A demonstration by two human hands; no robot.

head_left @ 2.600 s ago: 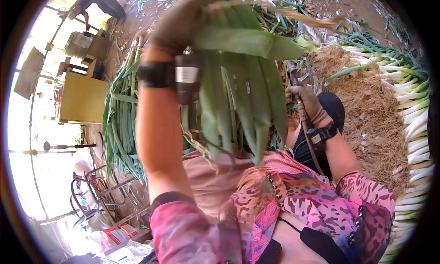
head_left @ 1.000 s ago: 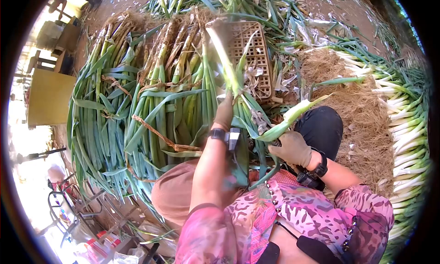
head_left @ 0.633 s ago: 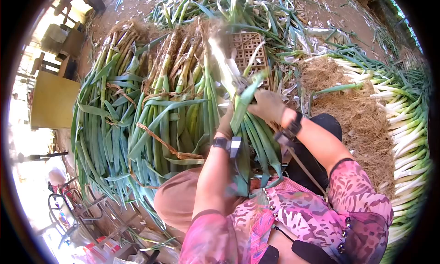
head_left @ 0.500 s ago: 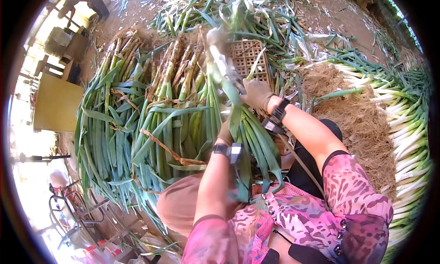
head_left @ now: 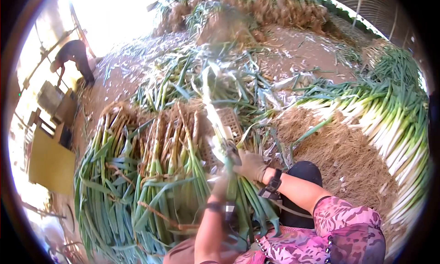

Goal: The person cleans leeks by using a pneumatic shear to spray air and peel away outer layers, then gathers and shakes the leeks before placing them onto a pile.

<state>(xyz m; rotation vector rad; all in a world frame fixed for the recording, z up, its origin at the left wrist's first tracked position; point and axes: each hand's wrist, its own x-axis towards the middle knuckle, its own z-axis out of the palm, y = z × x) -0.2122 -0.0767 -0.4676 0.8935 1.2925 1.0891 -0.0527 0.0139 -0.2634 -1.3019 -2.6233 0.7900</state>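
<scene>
- Since a second ago, your right hand (head_left: 251,166) has risen beside the leek (head_left: 212,109), pointing ahead of both hands.
- Its shank looks light, stiff, perhaps slick; leaves limp.
- Best hold: the greens, where your left hand (head_left: 221,185) wraps, close to your right, clasping a dark tool (head_left: 234,156).

The view has tipped upward, bringing in a far heap of rooted plants (head_left: 284,16) and a curved roof (head_left: 373,5). The left hand (head_left: 221,184), first raised with broad leaves, is now lower, around a leek (head_left: 217,122). The right hand (head_left: 250,165) has moved from near the knee (head_left: 306,172) up beside the pale stalk. A bent person (head_left: 75,57) shows more fully.
</scene>
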